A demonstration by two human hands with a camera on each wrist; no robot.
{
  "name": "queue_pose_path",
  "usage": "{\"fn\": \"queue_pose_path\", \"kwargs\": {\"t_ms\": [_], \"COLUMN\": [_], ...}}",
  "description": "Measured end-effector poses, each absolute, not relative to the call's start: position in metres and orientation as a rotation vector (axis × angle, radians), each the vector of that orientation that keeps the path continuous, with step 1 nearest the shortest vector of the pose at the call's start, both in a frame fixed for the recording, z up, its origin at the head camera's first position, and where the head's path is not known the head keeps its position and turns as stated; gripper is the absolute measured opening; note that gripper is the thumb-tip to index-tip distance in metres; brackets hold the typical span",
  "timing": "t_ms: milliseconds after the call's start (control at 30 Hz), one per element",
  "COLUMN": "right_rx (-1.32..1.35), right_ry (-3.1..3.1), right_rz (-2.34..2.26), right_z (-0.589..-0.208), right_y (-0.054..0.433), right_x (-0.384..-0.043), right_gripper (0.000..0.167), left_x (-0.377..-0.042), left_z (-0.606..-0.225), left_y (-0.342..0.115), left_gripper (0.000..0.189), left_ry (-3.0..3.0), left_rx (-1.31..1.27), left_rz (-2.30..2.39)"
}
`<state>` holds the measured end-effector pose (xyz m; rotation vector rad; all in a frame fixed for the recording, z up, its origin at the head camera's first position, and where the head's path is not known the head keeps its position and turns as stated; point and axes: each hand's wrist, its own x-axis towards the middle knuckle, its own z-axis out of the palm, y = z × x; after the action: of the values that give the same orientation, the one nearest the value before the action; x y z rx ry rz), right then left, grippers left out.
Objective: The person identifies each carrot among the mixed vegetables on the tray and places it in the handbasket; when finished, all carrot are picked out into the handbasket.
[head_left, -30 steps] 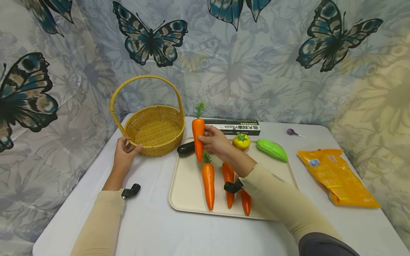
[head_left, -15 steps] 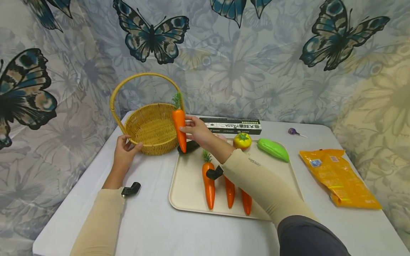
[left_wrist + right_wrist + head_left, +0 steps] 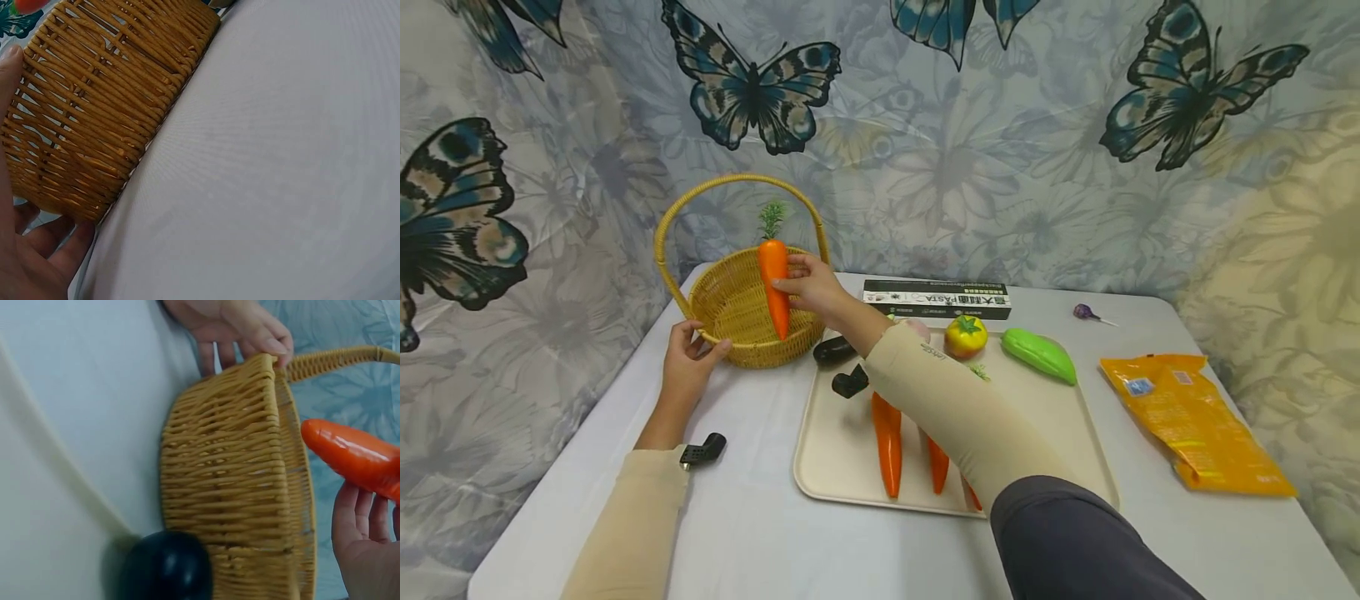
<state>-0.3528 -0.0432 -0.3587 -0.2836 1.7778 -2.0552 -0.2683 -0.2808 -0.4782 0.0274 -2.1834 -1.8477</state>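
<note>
Currently pinches an orange carrot (image 3: 776,287) in the right hand (image 3: 812,289), thumb and fingers clamped on its side, tip down and leafy top up, just above the rim of a wicker basket (image 3: 763,357). Grips that basket with the left hand (image 3: 688,358), thumb and fingers set against its left side. Has a beige tray (image 3: 837,462) near it on the white-covered desk (image 3: 752,533), bearing more carrots (image 3: 889,446) partly hidden behind the right sleeve (image 3: 958,417), with a dark eggplant (image 3: 831,352) at its far left corner.

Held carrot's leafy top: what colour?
The leafy top is green, clearest in the head view.
</note>
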Motion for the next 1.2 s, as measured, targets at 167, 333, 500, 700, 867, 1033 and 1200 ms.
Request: {"fn": "queue_pose_path", "kwargs": {"t_ms": [167,333,500,700,867,1033,1200], "right_rx": [-0.316,-0.324,-0.33,-0.291,-0.292,-0.286,-0.299], "right_ry": [1.798,1.856,1.895,1.924,2.02,1.998,1.982], "right_rz": [-2.069,-2.045,-1.973,-1.856,-1.773,-1.693,-1.611], "right_z": [-0.359,-0.373,-0.384,-0.391,-0.395,-0.399,-0.4], "right_y": [-0.065,-0.082,-0.097,-0.106,-0.113,-0.116,-0.116], "right_x": [-0.361,-0.364,-0.359,-0.36,-0.365,-0.367,-0.365], "right_gripper": [0.054,0.052,0.054,0.055,0.055,0.055,0.055], "left_x": [-0.265,-0.259,-0.26,-0.265,-0.261,-0.254,-0.255], "left_z": [-0.476,-0.467,-0.465,-0.47,-0.457,-0.45,-0.455], "left_y": [-0.285,-0.284,-0.285,-0.283,-0.278,-0.274,-0.274], "left_gripper": [0.065,0.053,0.053,0.062,0.061,0.058,0.058], "left_ry": [-2.164,-2.135,-2.124,-2.145,-2.109,-2.113,-2.099], "left_rx": [0.02,-0.01,-0.024,0.0,-0.025,-0.03,-0.065], "left_rz": [-1.849,-1.871,-1.854,-1.848,-1.88,-1.861,-1.877]}}
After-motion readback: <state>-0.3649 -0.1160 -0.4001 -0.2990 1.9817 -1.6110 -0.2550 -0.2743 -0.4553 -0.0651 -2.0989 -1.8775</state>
